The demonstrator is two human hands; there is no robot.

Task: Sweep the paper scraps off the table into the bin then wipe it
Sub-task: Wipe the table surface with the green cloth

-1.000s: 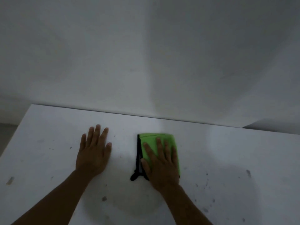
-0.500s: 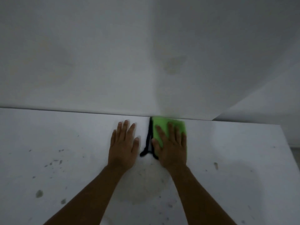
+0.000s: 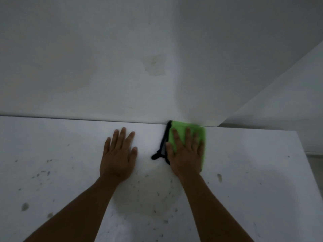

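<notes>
Hands: 2, flat; 1 green cloth, 1 table.

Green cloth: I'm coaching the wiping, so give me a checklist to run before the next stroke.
1. Right hand flat on the green cloth: ok.
2. Left hand flat on the table, steadying: ok.
3. Cloth reaches the table's far edge by the wall: ok.
4. Dark specks gone from the near tabletop: not ok.
5. Paper scraps binned: cannot tell, no bin in view.
</notes>
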